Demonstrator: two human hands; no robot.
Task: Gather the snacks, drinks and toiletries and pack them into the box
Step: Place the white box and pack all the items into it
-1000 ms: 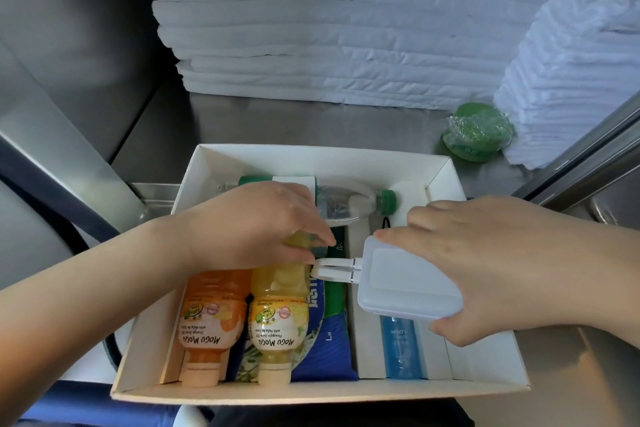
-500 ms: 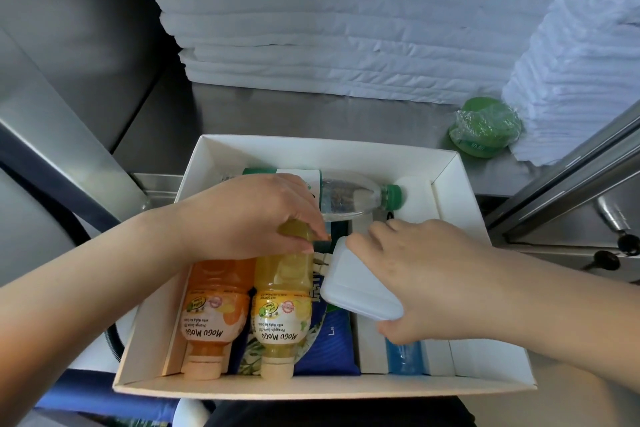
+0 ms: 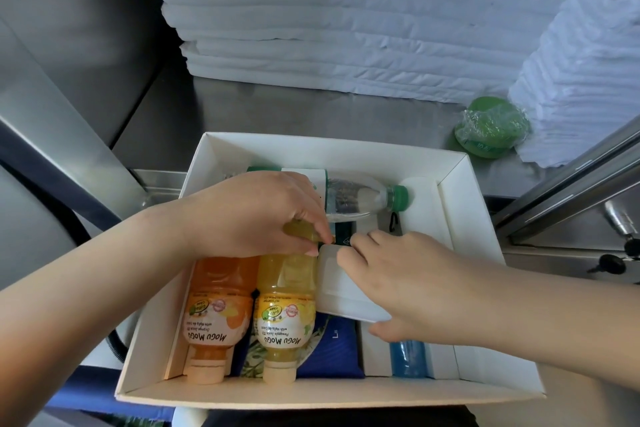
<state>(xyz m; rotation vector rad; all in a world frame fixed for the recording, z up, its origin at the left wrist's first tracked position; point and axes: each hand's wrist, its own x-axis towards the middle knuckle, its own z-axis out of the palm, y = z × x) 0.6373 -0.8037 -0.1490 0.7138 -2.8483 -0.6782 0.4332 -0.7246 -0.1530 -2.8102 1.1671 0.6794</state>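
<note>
Right hand (image 3: 408, 284): grip closed over a flat white case (image 3: 341, 291), fingers across its top face, thumb under the near edge. The case is tilted and held low over the middle of the box, just right of the yellow bottle; touching it or only close, cannot tell. Left hand (image 3: 256, 215): grip curled round the base end of the yellow juice bottle (image 3: 285, 305), fingertips close to the case's far corner. The yellow bottle lies flat, cap toward the near wall of the box (image 3: 485, 388), side by side with an orange juice bottle (image 3: 218, 308) along the left wall. A water bottle (image 3: 356, 196) lies crosswise by the far wall, green cap toward the far right corner. Lower down, a blue pouch (image 3: 332, 354) lies mid-box by the near wall and a blue tube (image 3: 408, 357) between white dividers toward the near right corner. The box sits at the near edge of the steel desk (image 3: 242, 107). Outside it, a green item in clear wrap (image 3: 491, 126) rests on the desk far right, beside stacked white linen (image 3: 346, 28) along the back edge. Judgement: packing well advanced, with drinks in and some toiletries in. The case is not yet seated, and the green wrapped item looks like the only piece left to gather, if it belongs to the set
</note>
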